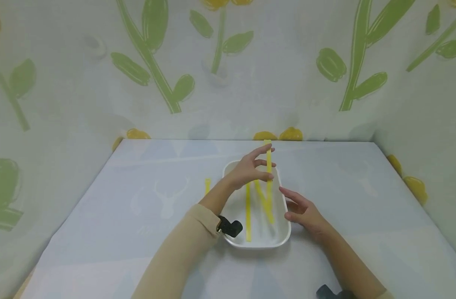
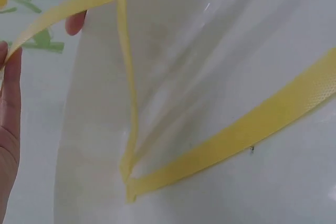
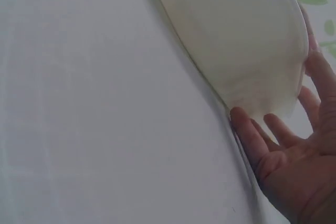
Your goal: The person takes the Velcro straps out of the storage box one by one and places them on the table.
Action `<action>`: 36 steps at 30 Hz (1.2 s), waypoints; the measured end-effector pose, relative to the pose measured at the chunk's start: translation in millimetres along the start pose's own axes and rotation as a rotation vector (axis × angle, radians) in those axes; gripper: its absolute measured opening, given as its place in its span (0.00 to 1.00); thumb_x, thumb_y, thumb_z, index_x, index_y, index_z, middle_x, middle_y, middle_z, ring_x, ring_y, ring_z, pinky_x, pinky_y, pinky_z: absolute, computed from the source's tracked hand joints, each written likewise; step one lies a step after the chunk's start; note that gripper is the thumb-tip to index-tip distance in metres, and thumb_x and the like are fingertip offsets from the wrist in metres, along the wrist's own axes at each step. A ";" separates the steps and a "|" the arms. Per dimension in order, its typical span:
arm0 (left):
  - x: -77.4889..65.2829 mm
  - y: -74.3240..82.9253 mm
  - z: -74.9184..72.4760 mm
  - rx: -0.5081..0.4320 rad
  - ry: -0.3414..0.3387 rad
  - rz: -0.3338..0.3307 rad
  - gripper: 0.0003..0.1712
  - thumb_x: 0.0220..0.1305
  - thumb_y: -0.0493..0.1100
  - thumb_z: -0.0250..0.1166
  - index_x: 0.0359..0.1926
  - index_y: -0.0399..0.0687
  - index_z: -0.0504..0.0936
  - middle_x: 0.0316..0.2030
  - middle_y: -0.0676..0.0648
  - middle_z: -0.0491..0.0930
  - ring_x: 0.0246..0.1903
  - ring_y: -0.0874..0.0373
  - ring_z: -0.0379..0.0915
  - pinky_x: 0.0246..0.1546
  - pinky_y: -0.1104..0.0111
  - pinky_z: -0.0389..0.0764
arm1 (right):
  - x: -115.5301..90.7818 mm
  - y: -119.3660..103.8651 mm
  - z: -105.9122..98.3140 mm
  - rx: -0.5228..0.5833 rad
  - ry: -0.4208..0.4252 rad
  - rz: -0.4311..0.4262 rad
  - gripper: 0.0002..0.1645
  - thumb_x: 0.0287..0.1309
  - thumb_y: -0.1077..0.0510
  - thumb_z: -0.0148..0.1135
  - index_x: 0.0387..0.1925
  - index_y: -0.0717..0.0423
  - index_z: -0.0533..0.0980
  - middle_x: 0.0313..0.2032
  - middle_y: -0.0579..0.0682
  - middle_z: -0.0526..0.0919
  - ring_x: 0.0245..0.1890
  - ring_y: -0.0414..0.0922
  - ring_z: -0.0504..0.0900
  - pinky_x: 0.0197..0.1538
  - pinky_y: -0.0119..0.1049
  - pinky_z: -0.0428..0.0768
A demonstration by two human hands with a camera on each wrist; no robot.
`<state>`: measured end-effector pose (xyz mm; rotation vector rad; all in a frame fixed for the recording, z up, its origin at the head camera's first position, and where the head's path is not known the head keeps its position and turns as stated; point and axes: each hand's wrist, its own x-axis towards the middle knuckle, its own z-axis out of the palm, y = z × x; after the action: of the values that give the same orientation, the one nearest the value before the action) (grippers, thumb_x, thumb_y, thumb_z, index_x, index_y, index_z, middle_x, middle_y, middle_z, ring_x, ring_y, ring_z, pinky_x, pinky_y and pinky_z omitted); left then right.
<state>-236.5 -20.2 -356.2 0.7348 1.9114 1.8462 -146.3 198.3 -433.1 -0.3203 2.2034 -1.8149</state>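
Note:
My left hand (image 1: pixel 248 169) is over a white tray (image 1: pixel 258 246), pinching a narrow yellow strap (image 1: pixel 268 160) between thumb and fingers. The strap stands nearly upright, its lower end reaching into the tray. Inside lie another straight yellow strap (image 1: pixel 248 216) and a slanted, bent-looking one (image 1: pixel 263 203). Seen close in the left wrist view, a textured yellow band (image 2: pixel 231 142) meets a second band (image 2: pixel 125 40) near the bottom. My right hand (image 1: pixel 304 211) touches the tray's right side from outside with thumb and fingertips, also seen in the right wrist view.
A further yellow strap (image 1: pixel 207 185) lies on the pale table (image 1: pixel 138 232) left of the tray, partly hidden by my left forearm. Behind the table rises a flower-patterned curtain (image 1: pixel 273 95). Dark wrist cameras (image 1: pixel 229 227) sit on both forearms.

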 end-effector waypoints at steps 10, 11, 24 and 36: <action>-0.7 22.9 21.8 0.012 -0.013 0.113 0.49 0.55 0.25 0.64 0.73 0.48 0.51 0.71 0.45 0.56 0.60 0.47 0.68 0.47 0.64 0.80 | 2.0 -15.3 7.3 -0.073 0.050 -0.017 0.28 0.57 0.55 0.64 0.57 0.63 0.73 0.67 0.59 0.65 0.71 0.58 0.51 0.64 0.66 0.51; 1.4 20.4 22.7 0.015 -0.009 0.126 0.49 0.55 0.25 0.65 0.73 0.48 0.51 0.71 0.46 0.56 0.60 0.47 0.68 0.47 0.64 0.80 | 2.8 -15.4 8.1 -0.063 0.045 -0.034 0.26 0.58 0.56 0.64 0.56 0.64 0.74 0.66 0.60 0.66 0.71 0.58 0.51 0.64 0.67 0.50; 9.0 11.9 14.1 -0.046 0.093 0.214 0.50 0.53 0.25 0.66 0.72 0.54 0.54 0.69 0.51 0.59 0.57 0.51 0.71 0.43 0.61 0.81 | 1.1 -14.9 15.5 -0.073 0.107 -0.017 0.19 0.57 0.57 0.64 0.47 0.64 0.79 0.68 0.59 0.63 0.69 0.62 0.56 0.63 0.68 0.53; -12.8 20.5 -32.9 0.030 0.118 0.086 0.51 0.53 0.28 0.68 0.73 0.56 0.53 0.69 0.54 0.59 0.57 0.50 0.72 0.46 0.60 0.80 | 0.8 -13.1 21.5 -0.092 0.132 0.010 0.27 0.57 0.57 0.65 0.58 0.58 0.74 0.69 0.57 0.61 0.69 0.62 0.56 0.64 0.63 0.57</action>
<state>-244.0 -54.2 -334.8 0.7430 2.0146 1.9561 -139.8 175.7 -424.2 -0.2130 2.3776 -1.7800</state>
